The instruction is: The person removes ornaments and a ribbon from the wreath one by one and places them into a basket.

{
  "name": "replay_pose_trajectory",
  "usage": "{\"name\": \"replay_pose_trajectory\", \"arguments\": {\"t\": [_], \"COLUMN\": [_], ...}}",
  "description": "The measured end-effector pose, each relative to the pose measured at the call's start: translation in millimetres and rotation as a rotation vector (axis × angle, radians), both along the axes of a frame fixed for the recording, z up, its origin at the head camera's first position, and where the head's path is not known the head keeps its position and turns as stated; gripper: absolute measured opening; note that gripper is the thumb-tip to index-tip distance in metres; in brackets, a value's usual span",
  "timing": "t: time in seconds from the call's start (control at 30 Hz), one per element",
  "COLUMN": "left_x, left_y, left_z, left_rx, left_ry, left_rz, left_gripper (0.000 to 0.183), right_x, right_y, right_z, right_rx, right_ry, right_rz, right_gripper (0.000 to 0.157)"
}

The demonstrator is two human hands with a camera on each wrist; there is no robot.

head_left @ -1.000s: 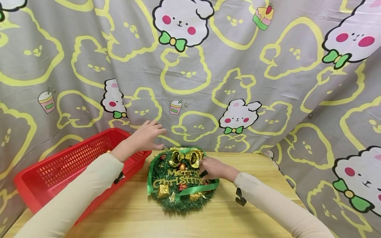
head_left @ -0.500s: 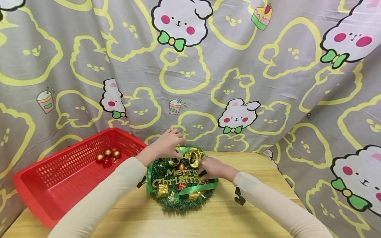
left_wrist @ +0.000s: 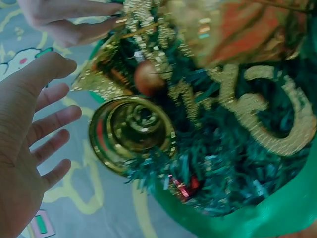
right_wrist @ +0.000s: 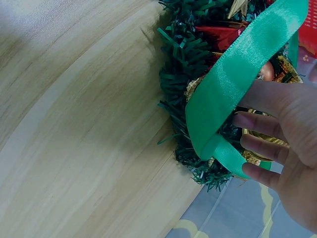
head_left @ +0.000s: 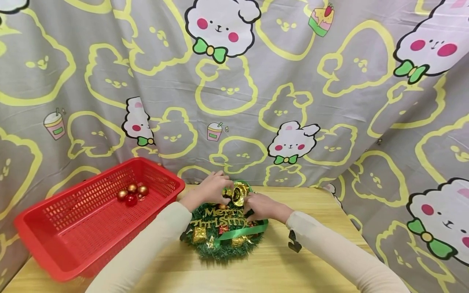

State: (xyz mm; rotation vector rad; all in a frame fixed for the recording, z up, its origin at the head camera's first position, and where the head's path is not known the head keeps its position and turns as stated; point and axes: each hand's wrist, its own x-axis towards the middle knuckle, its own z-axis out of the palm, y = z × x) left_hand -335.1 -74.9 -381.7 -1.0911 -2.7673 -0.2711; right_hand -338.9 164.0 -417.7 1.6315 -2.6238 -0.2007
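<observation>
A green tinsel wreath (head_left: 225,253) lies on the table, with gold "Merry Christmas" letters (head_left: 223,221), gold bells (head_left: 239,195), foil-wrapped boxes (head_left: 199,235) and a green ribbon (head_left: 239,232). My left hand (head_left: 214,189) hovers over its upper left. In the left wrist view, that hand's fingers (left_wrist: 54,124) are loosely spread beside a gold bell (left_wrist: 131,134), holding nothing. Along the wreath's right side, my right hand (head_left: 264,207) holds on with bent fingers. In the right wrist view, its thumb passes behind the ribbon (right_wrist: 228,89), which hides the tip.
At the left stands a red perforated basket (head_left: 73,244), with several gold baubles (head_left: 143,190) and a red bauble (head_left: 131,199) at its far end. A printed curtain (head_left: 234,89) hangs behind the wooden table (head_left: 293,268).
My left hand has moved right from beside the basket to over the wreath's upper left, uncovering the baubles in the basket. The right hand and the wreath have stayed almost still.
</observation>
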Motion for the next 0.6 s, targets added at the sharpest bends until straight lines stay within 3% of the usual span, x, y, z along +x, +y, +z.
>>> {"name": "replay_pose_trajectory", "arguments": {"t": [0.33, 0.6], "left_x": [-4.5, -8.2], "left_y": [-1, -4], "left_z": [-18.9, -27.0], "left_rx": [-0.01, -0.073], "left_ry": [-0.052, -0.036], "left_rz": [0.001, 0.009], "left_gripper": [0.024, 0.024], "right_x": [1.9, 2.3], "right_y": [-1, 0], "right_z": [2.8, 0.3], "right_rx": [0.009, -0.002], "right_ry": [-0.017, -0.026], "right_rz": [-0.027, -0.047], "right_gripper": [0.024, 0.025]}}
